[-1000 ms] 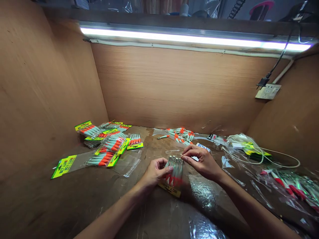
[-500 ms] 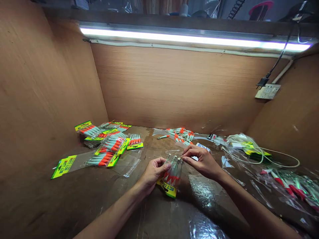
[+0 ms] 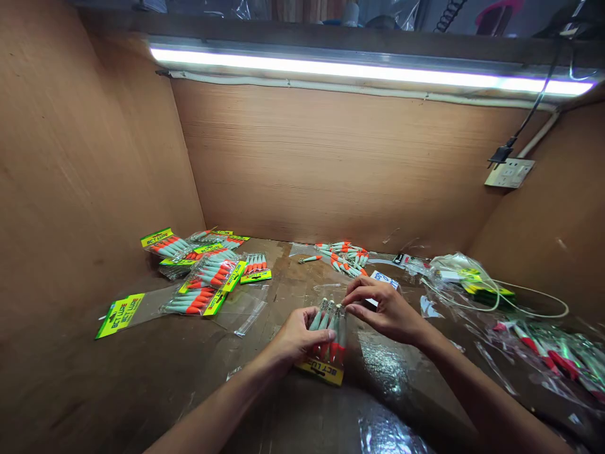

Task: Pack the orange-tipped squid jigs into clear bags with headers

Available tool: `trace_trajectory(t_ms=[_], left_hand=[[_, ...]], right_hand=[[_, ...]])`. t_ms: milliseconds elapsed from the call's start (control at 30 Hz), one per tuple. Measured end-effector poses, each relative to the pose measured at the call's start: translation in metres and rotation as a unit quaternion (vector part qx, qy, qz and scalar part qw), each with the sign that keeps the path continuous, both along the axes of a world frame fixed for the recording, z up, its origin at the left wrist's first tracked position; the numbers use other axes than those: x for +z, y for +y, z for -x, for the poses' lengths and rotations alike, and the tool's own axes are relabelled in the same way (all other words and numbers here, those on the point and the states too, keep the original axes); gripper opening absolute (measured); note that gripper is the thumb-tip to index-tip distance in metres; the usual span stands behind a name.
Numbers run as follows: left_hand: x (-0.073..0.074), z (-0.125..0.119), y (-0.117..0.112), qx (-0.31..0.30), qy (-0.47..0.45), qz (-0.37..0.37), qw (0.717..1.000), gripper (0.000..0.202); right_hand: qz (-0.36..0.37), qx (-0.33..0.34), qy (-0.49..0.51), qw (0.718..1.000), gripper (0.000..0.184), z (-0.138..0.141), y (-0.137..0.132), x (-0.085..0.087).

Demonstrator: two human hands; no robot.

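A clear packet of fishing lures is held low over the middle of the table, its yellow header card turned toward me. The lures inside are pale with orange ends, and their hooked tips point away from me. My left hand grips the packet from the left, thumb lying across its front. At the hooked end on the right, my right hand has thumb and forefinger pinched together against the rightmost lure tip. Whether bag film or the hook is between those fingertips cannot be made out.
Filled lure packets lie piled at the left, beside an unfilled bag with a yellow card. Loose lures lie near the back wall. To the right are a looped white cord, plastic wrap and red-and-white lures.
The packet has tipped and shifted slightly toward me, with its lures showing more plainly. My left thumb has moved down across its front. My right hand stays at the hooked end.
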State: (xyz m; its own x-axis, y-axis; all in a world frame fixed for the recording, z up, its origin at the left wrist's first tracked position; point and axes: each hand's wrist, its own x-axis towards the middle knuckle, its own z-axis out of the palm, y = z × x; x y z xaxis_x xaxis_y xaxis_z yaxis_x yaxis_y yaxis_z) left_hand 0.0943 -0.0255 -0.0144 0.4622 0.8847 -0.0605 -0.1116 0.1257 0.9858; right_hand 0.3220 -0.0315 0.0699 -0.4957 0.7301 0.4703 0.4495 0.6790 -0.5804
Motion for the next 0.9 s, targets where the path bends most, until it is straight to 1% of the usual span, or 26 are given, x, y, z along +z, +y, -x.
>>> trace_trajectory(t_ms=[100, 200, 300, 467, 567, 667, 767, 833, 900], left_hand=[[0.0026, -0.0035, -0.0036, 0.009, 0.033, -0.041, 0.999, 0.037], [0.0049, -0.0045, -0.0046, 0.027, 0.052, -0.050, 0.997, 0.036], [0.0062, -0.0019, -0.0031, 0.016, 0.045, -0.022, 0.999, 0.040], [0.0042, 0.0035, -0.0008, -0.025, 0.015, 0.014, 0.999, 0.042], [0.0012, 0.0037, -0.0014, -0.038, -0.002, 0.061, 0.997, 0.041], [-0.0001, 0.0029, -0.0026, -0.041, -0.028, 0.105, 0.993, 0.043], [0.0014, 0.0033, -0.0033, -0.042, -0.036, 0.101, 0.993, 0.045], [0.0030, 0.0042, -0.0032, -0.032, -0.014, 0.079, 0.996, 0.047], [0.0043, 0.0052, -0.0031, -0.026, 0.018, 0.060, 0.998, 0.047]], right_hand=[[-0.005, 0.005, -0.019, 1.000, 0.017, 0.0019, -0.0014, 0.0000], [-0.003, 0.016, -0.027, 0.999, 0.018, 0.0021, -0.0023, 0.0011], [0.000, 0.027, -0.036, 0.999, 0.018, 0.0009, -0.0034, 0.0027], [0.007, 0.037, -0.037, 0.999, 0.019, 0.0001, -0.0031, 0.0014], [0.008, 0.044, -0.039, 0.998, 0.019, 0.0009, -0.0024, -0.0006], [-0.005, 0.032, -0.055, 0.998, 0.017, 0.0023, -0.0031, -0.0014], [-0.019, 0.013, -0.071, 0.997, 0.016, 0.0035, -0.0046, -0.0023], [-0.021, 0.012, -0.084, 0.996, 0.020, 0.0036, -0.0046, -0.0039], [-0.020, 0.013, -0.094, 0.995, 0.019, 0.0030, -0.0034, -0.0061]])
